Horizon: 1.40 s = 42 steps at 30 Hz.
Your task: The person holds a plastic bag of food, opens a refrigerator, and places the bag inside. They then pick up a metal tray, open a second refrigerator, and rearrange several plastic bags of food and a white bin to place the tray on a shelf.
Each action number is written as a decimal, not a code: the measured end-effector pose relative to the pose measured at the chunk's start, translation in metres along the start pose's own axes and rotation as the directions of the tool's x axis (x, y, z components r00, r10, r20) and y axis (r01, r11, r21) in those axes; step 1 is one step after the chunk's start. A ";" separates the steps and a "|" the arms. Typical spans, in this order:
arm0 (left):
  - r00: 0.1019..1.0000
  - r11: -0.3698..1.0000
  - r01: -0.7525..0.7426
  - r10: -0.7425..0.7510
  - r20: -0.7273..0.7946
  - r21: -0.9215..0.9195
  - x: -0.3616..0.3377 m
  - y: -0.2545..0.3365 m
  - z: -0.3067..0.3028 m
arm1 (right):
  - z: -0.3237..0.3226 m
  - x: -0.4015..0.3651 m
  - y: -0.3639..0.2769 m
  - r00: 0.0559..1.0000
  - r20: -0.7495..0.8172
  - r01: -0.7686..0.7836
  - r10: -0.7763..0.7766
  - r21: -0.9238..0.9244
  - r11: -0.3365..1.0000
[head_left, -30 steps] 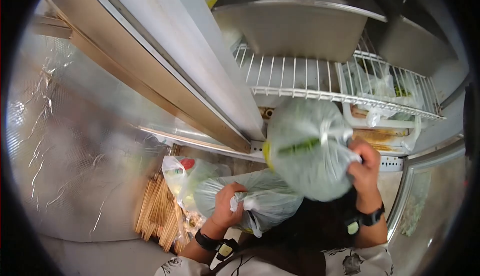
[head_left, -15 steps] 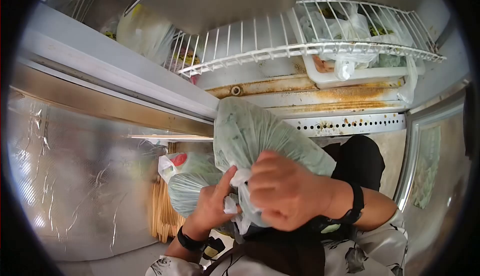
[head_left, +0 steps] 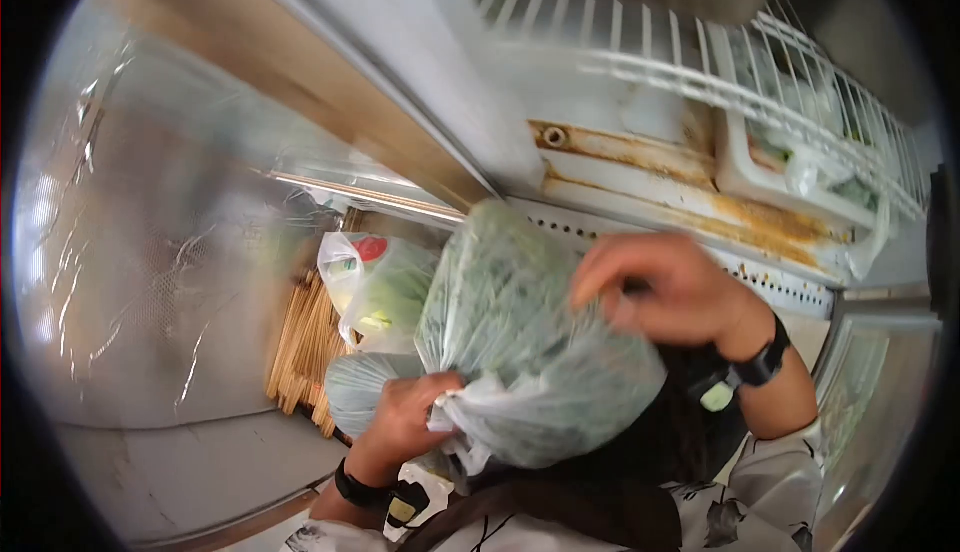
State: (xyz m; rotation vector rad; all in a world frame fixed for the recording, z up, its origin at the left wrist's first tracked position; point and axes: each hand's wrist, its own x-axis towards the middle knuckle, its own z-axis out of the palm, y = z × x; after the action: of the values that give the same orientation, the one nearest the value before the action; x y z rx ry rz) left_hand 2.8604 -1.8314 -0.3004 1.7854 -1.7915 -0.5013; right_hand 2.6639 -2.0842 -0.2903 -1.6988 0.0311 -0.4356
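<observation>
A large translucent plastic bag [head_left: 530, 352] with dark green contents lies across my lap area. My left hand [head_left: 415, 414] is closed round its gathered, twisted neck at the lower left. Over the bag's upper right side hovers my right hand [head_left: 665, 287], blurred, with its fingers curved and apart and nothing visible between them. Left of the large bag is a white bag [head_left: 385, 287] with a red mark and light green contents. Below that one, a smaller tied greenish bag [head_left: 365, 392] sits behind my left hand.
Many thin wooden sticks [head_left: 305, 352] lie left of the bags. A white wire shelf [head_left: 690, 82] spans the upper right, with a white tray [head_left: 745, 167] beneath it. A rusty ledge [head_left: 640, 167] runs below. A glass door [head_left: 885, 382] stands at the right.
My right hand has let go of the bag's neck and moved up and right. The large bag has tipped, its neck now lower left in my left hand. The view has turned.
</observation>
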 end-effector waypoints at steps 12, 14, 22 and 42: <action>0.715 0.788 0.568 -0.615 -0.331 -0.237 -0.113 -0.050 0.018 | -0.119 0.188 0.160 0.948 -0.295 -0.247 -0.119 -0.918 0.309; 0.584 0.671 0.673 -0.741 -0.332 -0.312 -0.128 -0.054 0.030 | -0.129 0.226 0.165 0.971 -0.226 -0.199 -0.080 -0.946 0.256; 0.029 0.210 0.715 -0.962 -0.271 -0.667 -0.181 -0.085 0.115 | -0.139 0.298 0.183 0.992 -0.122 -0.128 0.044 -0.975 0.183; 0.166 0.227 0.632 -0.974 -0.157 -0.741 -0.165 -0.137 0.155 | -0.046 0.096 0.063 0.914 -0.399 -0.382 0.076 -0.780 0.495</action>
State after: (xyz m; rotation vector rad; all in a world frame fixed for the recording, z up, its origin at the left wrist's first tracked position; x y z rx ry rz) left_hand 2.8658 -1.6922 -0.5256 2.0344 0.0843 -0.6224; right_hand 2.7535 -2.1649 -0.3203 -2.5360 0.8503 -0.5222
